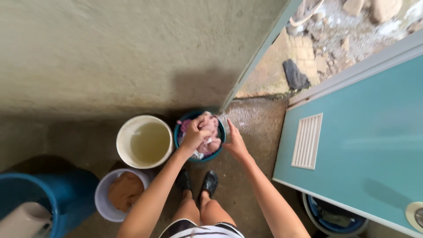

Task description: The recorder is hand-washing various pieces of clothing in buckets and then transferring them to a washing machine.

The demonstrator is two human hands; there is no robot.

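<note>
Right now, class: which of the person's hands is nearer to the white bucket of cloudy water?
Left. The left hand grips pink cloth in the teal basin beside the white bucket; the right hand rests on the basin's far rim.

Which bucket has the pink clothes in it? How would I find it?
Start at the open teal door and look left along the wet floor to the foot of the grey wall. Three tubs sit there; it is the small teal basin under both hands, nearest the doorway. The white bucket beside it holds only murky water.
</note>
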